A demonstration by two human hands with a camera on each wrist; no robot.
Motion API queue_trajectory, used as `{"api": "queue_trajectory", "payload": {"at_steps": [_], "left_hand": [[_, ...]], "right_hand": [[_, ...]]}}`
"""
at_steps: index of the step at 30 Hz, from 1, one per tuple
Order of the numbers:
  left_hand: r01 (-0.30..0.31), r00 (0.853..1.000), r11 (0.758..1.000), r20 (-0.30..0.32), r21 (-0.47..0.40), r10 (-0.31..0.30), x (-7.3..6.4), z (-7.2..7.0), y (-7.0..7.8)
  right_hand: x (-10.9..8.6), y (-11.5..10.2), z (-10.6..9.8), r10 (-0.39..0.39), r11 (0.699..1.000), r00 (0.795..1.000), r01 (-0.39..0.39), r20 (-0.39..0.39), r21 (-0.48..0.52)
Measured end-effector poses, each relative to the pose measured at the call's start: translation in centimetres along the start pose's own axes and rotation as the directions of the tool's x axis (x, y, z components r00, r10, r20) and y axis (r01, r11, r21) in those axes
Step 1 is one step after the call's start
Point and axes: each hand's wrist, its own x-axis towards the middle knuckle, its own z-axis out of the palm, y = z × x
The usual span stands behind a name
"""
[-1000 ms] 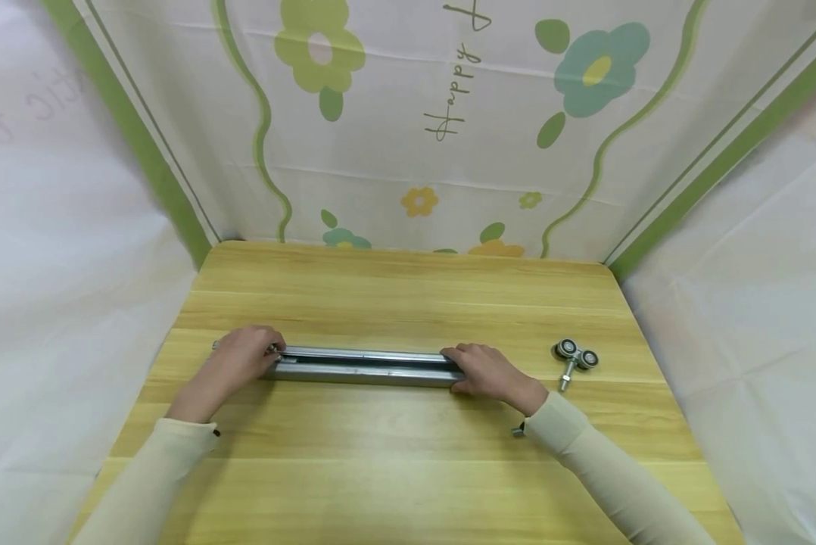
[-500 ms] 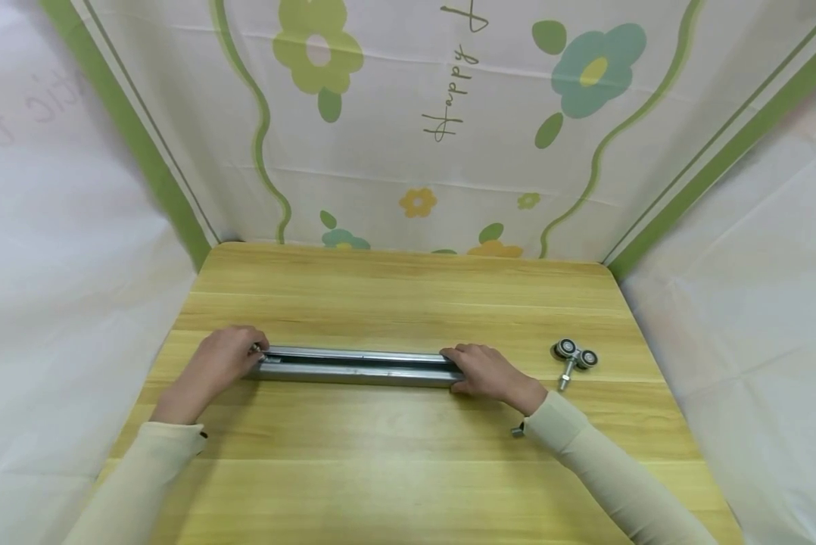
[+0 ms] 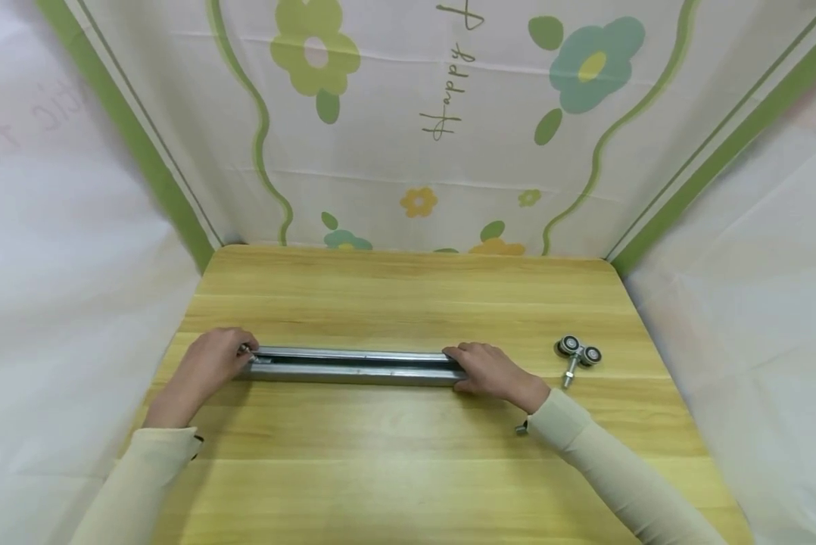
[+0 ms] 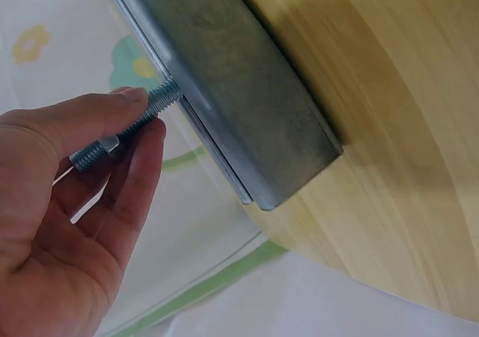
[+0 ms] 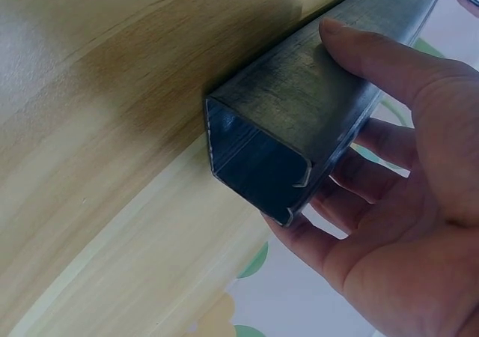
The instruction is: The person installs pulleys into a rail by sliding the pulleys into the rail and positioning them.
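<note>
A straight, slotted steel rail lies crosswise on the wooden table, its slot facing up. My left hand is at its left end and pinches a threaded bolt between thumb and fingers. The bolt, with a nut on it, sticks out of the slot close to the rail's end; whatever it joins inside is hidden. With thumb on one side and fingers on the other, my right hand holds the rail near its right end. That end is open and hollow in the right wrist view, with inward-turned lips along the slot.
To the right on the table lies a roller trolley with black wheels and a threaded stem. A small metal end shows beside the right sleeve. Printed cloth hangs behind the table's far edge.
My left hand has slid left along the rail with the bolt, to near the left end. The right hand keeps its hold, and the roller trolley lies where it was.
</note>
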Motion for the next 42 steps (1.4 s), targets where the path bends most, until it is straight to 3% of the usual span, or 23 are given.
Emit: {"api": "queue_trajectory", "payload": {"at_steps": [22, 31, 37, 42], "left_hand": [[0.069, 0.997, 0.996, -0.014, -0.056, -0.07, -1.0, 0.3, -1.0], [0.127, 0.991, 0.984, 0.047, -0.122, -0.122, -1.1, 0.7, -1.9], [0.121, 0.991, 0.972, 0.089, -0.204, -0.104, -1.4, 1.1, -2.9], [0.137, 0.985, 0.969, 0.135, -0.206, -0.111, -1.6, 1.5, -3.5]], "right_hand": [[-0.2, 0.2, -0.3, -0.002, 1.0, 1.0, 0.001, 0.029, 0.018], [-1.0, 1.3, -0.6, 0.009, 0.999, 0.997, -0.013, 0.081, 0.053], [-2.4, 2.4, -1.4, 0.017, 0.998, 0.998, -0.021, 0.065, 0.057], [-3.7, 3.3, -2.0, 0.045, 0.999, 0.997, -0.046, 0.056, 0.016]]}}
